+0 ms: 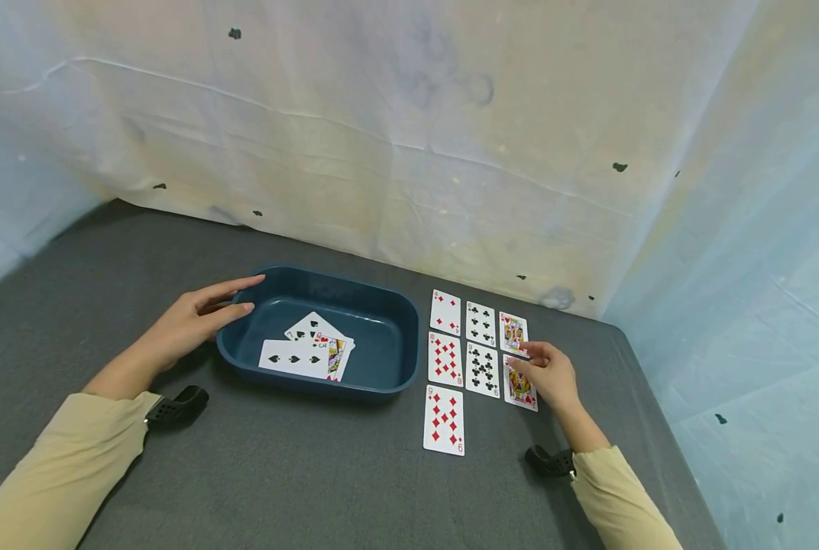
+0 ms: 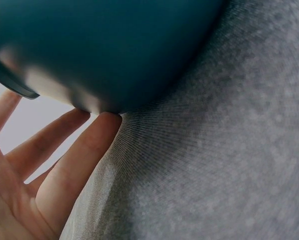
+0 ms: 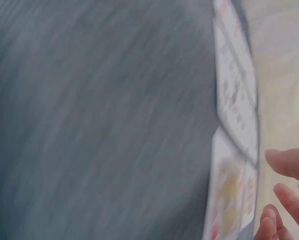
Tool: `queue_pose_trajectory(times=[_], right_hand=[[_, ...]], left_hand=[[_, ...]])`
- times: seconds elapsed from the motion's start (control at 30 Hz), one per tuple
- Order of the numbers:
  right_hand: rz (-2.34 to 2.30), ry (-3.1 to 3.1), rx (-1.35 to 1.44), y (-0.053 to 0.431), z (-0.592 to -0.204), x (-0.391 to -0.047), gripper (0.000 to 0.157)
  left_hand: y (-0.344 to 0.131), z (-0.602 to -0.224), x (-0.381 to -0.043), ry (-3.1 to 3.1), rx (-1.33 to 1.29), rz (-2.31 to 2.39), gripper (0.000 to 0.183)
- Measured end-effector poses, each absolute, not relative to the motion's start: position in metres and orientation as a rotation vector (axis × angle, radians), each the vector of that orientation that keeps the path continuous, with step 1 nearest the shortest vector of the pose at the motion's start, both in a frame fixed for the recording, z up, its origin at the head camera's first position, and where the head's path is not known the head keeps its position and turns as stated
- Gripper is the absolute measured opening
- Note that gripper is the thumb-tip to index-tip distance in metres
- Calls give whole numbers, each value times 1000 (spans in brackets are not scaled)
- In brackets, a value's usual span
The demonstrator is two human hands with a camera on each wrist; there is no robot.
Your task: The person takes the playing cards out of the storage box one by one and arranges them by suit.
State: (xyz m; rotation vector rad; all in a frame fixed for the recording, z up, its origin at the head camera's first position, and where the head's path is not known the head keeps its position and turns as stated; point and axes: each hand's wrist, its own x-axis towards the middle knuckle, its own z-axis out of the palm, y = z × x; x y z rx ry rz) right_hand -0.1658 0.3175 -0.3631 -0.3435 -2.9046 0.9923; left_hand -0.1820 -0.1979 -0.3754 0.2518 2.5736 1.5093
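Note:
My left hand (image 1: 192, 319) holds the left end of a dark blue tray (image 1: 396, 340), its thumb and forefinger over the rim. In the left wrist view, other fingers (image 2: 84, 165) touch the tray's outer wall (image 2: 104, 50). A three of spades (image 1: 292, 357), another spade card and a face card overlap inside it. Over the rightmost column of laid-out cards is my right hand (image 1: 550, 374), thumb and forefinger spread apart. Its fingertips lie between an upper red face card (image 1: 513, 333) and a lower one (image 1: 519, 386). The right wrist view, blurred, shows nothing between these fingers.
Right of the tray, face-up cards lie in columns: a four of diamonds (image 1: 445, 312), ten of diamonds (image 1: 445, 359) and nine of diamonds (image 1: 444, 420), then a six of clubs (image 1: 480, 324) and nine of clubs (image 1: 483, 370). A pale sheet (image 1: 409, 153) hangs behind the grey tabletop (image 1: 313, 473).

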Motion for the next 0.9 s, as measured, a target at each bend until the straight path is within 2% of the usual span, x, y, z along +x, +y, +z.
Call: queue_pose_trajectory(times=[0.37,0.9], right_hand=[[1427,-2666,-234,256,-352,-181,39],[1770,-2507,2,171,-328,-186,34]], left_hand=[[-199,-376,-180,2570,277,1518,58],[-198,-376,-181,2577,283,1536,57]])
